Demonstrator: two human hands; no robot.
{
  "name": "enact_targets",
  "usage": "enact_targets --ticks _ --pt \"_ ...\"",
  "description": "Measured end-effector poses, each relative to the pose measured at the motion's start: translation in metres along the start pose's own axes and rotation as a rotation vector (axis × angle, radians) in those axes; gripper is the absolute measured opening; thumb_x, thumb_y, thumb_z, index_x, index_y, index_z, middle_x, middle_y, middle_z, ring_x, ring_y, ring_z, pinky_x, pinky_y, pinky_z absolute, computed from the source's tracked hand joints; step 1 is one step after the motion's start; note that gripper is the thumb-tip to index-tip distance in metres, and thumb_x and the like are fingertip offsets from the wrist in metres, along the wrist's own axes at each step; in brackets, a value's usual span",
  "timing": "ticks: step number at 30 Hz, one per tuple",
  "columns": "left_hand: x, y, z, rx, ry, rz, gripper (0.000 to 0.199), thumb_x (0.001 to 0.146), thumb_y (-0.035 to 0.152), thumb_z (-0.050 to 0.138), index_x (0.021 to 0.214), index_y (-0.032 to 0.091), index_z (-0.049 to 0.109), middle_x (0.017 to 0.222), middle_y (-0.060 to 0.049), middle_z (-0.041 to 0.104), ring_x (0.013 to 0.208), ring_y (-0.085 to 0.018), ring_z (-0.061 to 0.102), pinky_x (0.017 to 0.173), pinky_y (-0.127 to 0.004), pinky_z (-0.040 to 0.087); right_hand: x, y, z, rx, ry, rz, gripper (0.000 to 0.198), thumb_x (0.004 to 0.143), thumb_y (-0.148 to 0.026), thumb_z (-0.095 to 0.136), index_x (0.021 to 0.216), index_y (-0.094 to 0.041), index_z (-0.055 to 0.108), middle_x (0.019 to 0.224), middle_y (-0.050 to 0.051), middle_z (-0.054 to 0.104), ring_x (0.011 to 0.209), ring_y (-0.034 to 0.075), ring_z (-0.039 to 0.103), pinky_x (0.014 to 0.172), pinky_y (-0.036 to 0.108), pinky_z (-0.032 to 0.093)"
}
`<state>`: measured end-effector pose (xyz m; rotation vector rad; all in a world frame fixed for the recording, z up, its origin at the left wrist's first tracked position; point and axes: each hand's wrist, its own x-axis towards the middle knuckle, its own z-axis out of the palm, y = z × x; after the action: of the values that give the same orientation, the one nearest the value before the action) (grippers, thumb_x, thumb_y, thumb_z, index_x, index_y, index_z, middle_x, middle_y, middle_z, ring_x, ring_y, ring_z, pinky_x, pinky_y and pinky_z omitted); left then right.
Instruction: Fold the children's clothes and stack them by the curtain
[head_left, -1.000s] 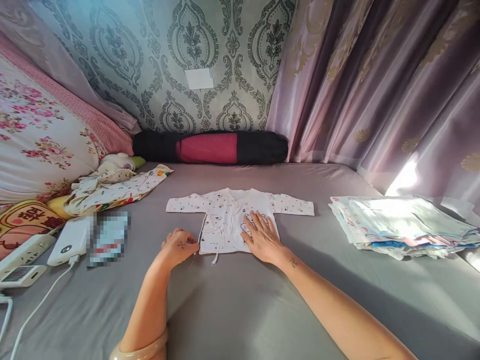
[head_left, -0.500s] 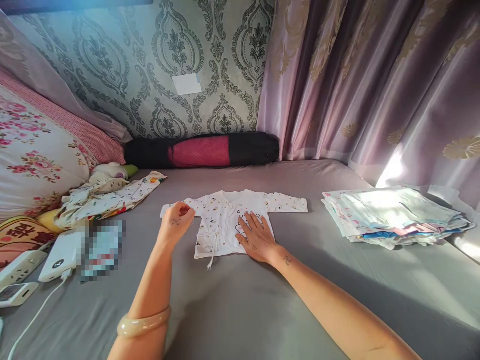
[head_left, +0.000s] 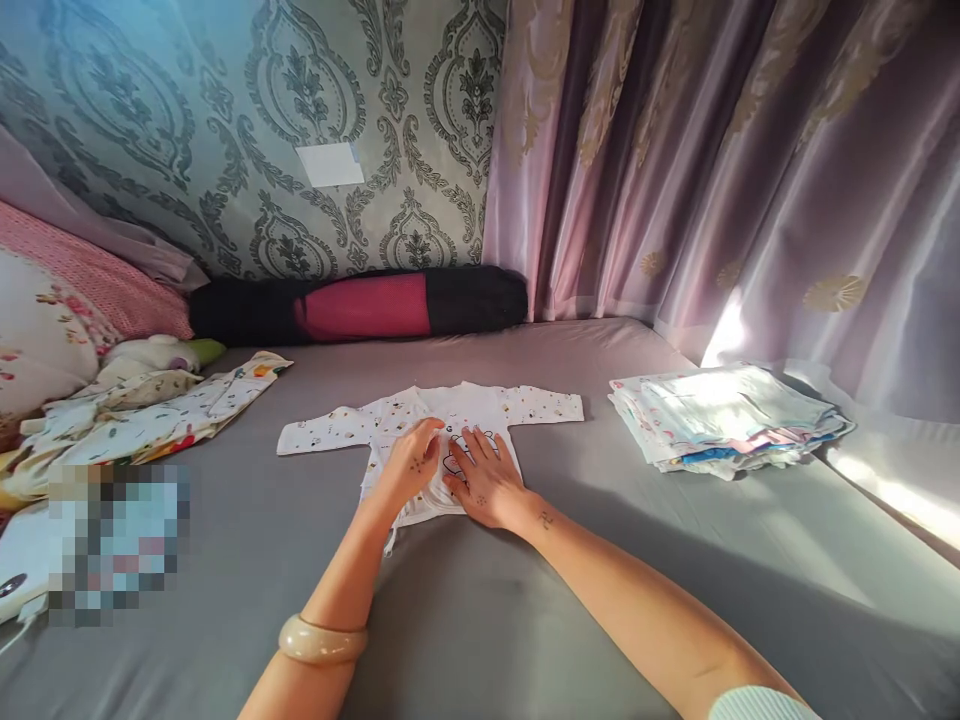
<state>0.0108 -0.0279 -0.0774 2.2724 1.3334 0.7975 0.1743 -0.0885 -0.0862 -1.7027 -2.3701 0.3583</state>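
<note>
Sleeves (head_left: 324, 432) stretched out to both sides, a small white long-sleeved cloth baby top (head_left: 476, 405) lies flat on the smooth grey bedsheet (head_left: 465, 630), dotted with tiny dark and yellow prints, a black-outlined figure (head_left: 450, 464) on its plainer panel. The right hand (head_left: 486, 485) presses there, palm down, fingers spread, grasping nothing. Above the front, the left hand (head_left: 409, 465) curls; I cannot tell whether it pinches anything.

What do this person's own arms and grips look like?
The ungloved left grip has small dark marks on its back, and a glossy, rounded cream bangle circles that forearm. The right grip, also ungloved, has similar marks, plus a dark angular mark near the wrist; a pale ribbed fabric sleeve shows on that arm.
</note>
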Motion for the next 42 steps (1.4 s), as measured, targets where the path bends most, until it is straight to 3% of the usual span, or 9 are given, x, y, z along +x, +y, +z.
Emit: enact_targets --ticks 7,12,16,21,28,36,42 --pt "-0.001 0.014 0.007 0.294 -0.163 -0.133 0.034 0.090 0.015 0.032 0.114 0.020 0.056 0.119 -0.009 0.063 0.108 -0.021 0.059 0.090 -0.034 0.043 -0.002 0.000 -0.001 0.002 0.018 -0.003 0.062 0.097 -0.051 0.023 0.148 -0.018 0.029 0.156 0.012 0.020 0.144 0.027 0.012 0.115 0.047 0.006" --pt "0.008 0.025 0.005 0.409 -0.193 -0.169 0.033 0.092 0.017 0.032 0.112 0.019 0.058 0.114 -0.010 0.065 0.109 -0.023 0.058 0.089 -0.036 0.042 0.001 0.004 -0.005 0.081 -0.024 -0.015 0.061 0.096 -0.046 0.030 0.147 -0.013 0.029 0.155 0.014 0.021 0.144 0.028 0.012 0.115 0.050 0.009" --pt "0.016 0.032 0.009 0.488 -0.219 -0.186 0.032 0.088 0.014 0.037 0.112 0.018 0.058 0.111 -0.011 0.064 0.106 -0.027 0.058 0.085 -0.038 0.042 0.010 0.017 -0.013 0.182 0.038 0.005 0.055 0.095 -0.037 0.036 0.144 -0.013 0.034 0.151 0.013 0.033 0.139 0.022 0.027 0.113 0.041 0.021" --pt "0.029 0.037 0.024 0.462 -0.153 -0.112 0.030 0.092 0.022 0.038 0.112 0.020 0.059 0.115 -0.011 0.060 0.108 -0.027 0.054 0.084 -0.038 0.041 0.025 0.054 -0.032 0.175 0.217 0.223 0.044 0.094 -0.021 0.032 0.134 -0.016 0.048 0.133 0.009 0.055 0.121 0.018 0.049 0.102 0.031 0.036" --pt "0.053 0.032 0.049 0.290 -0.212 0.082 0.029 0.088 0.015 0.040 0.109 0.021 0.059 0.119 -0.009 0.061 0.110 -0.024 0.054 0.087 -0.036 0.043 0.021 0.124 -0.065 -0.072 0.260 0.614 0.042 0.091 -0.015 0.033 0.124 -0.020 0.058 0.125 0.008 0.058 0.116 0.023 0.049 0.094 0.033 0.037" --pt "0.080 0.014 0.076 0.125 -0.185 0.204 0.037 0.087 0.016 0.041 0.121 0.021 0.054 0.134 -0.009 0.053 0.128 -0.022 0.044 0.105 -0.038 0.038 0.014 0.153 -0.072 -0.177 0.267 0.753 0.037 0.090 -0.015 0.041 0.121 -0.018 0.061 0.123 0.013 0.056 0.118 0.027 0.045 0.093 0.035 0.036" --pt "0.082 0.002 0.091 0.170 -0.168 0.168 0.041 0.093 0.031 0.038 0.131 0.023 0.047 0.142 -0.008 0.047 0.135 -0.025 0.036 0.111 -0.043 0.030 0.018 0.161 -0.070 -0.161 0.236 0.797 0.038 0.087 -0.012 0.042 0.120 -0.015 0.062 0.120 0.015 0.058 0.115 0.027 0.049 0.089 0.034 0.039"
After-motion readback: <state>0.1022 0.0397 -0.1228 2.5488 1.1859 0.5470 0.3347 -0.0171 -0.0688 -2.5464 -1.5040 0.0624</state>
